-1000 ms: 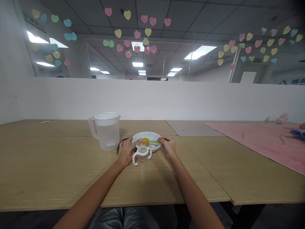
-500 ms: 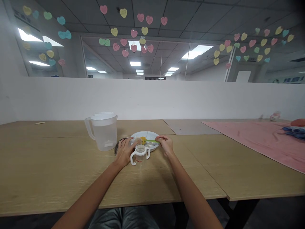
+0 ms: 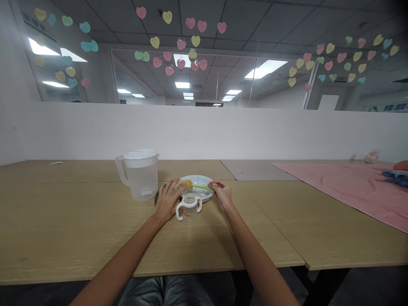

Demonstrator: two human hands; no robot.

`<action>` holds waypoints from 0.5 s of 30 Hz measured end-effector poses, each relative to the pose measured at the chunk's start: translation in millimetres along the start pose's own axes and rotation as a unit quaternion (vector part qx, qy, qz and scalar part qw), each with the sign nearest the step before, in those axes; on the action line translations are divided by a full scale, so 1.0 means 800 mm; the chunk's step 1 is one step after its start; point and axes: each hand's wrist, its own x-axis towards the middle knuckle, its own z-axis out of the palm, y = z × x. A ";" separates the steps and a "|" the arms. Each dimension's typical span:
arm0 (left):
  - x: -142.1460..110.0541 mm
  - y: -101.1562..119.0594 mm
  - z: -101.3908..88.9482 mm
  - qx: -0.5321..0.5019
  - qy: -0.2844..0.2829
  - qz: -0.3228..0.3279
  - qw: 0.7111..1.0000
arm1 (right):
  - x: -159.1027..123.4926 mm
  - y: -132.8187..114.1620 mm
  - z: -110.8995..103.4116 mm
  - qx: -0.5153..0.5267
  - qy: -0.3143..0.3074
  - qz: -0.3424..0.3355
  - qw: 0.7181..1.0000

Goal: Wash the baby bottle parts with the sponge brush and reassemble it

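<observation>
My right hand (image 3: 222,194) pinches the thin green handle of a small brush (image 3: 200,187) with a yellow head. The head points left, at the mouth of a clear cap (image 3: 181,187). Curled round that cap is my left hand (image 3: 167,200), its thumb along the near side. Both work over a white bowl (image 3: 208,196), which holds some water or small clear items I cannot make out. Just in front stands a clear baby bottle (image 3: 190,211) with two white handles and an open top. A dark round thing (image 3: 156,199) is mostly hidden behind my left hand.
Left of the bowl stands a translucent lidded pitcher (image 3: 143,180). A pink cloth (image 3: 344,182) covers the table's right side, with a blue and orange item (image 3: 398,172) on it. A low white wall (image 3: 204,131) bounds the back.
The brush's yellow head has moved slightly left, and the clear cap has tilted so its round opening shows more. My hands stay in nearly the same place.
</observation>
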 end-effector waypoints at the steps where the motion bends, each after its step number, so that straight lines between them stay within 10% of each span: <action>1: 0.000 0.001 0.000 -0.011 0.000 0.001 1.000 | 0.000 0.001 0.001 -0.002 -0.003 -0.003 1.000; 15: -0.003 -0.006 -0.002 -0.196 0.056 -0.198 0.959 | 0.009 0.007 -0.004 0.118 0.022 0.024 0.992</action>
